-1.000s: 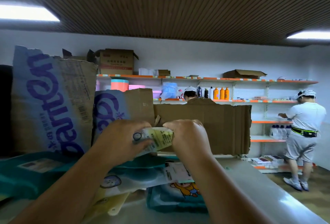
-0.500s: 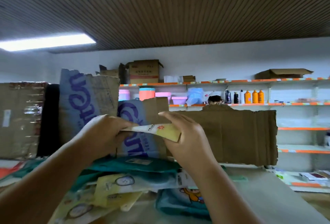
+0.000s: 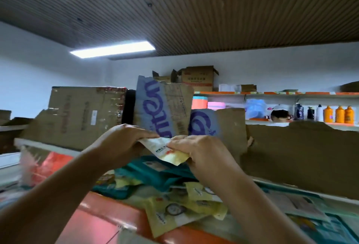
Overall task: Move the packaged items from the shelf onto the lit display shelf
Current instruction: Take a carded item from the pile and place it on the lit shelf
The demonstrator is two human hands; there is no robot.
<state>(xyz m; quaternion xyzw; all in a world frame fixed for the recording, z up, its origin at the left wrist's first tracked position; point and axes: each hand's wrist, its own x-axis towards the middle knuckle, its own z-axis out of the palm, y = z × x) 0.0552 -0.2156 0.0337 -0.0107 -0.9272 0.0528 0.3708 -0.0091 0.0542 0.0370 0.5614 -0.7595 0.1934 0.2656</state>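
At far left, a blurred red package (image 3: 41, 166) lies on the shelf (image 3: 97, 222), whose front surface is orange-red. Behind it stands a taped cardboard box (image 3: 83, 115). The left hand (image 3: 124, 143) is raised above the shelf, fingers curled over the left edge of a yellow packet (image 3: 168, 151) and gripping it. The packet is held in the air between both hands, roughly flat, clear of the pile below and in front of a torn carton flap (image 3: 162, 107) with blue lettering. The right hand (image 3: 204, 156) pinches the packet's right part, fingers bent across its top face. Below the hands, teal packages (image 3: 153, 175) and loose yellow packets (image 3: 186, 208) lie overlapping on the shelf. To the right, a brown cardboard sheet (image 3: 301, 158) stands upright. Beyond it, orange bottles (image 3: 339, 114) stand in a row on a wall shelf (image 3: 272, 93).
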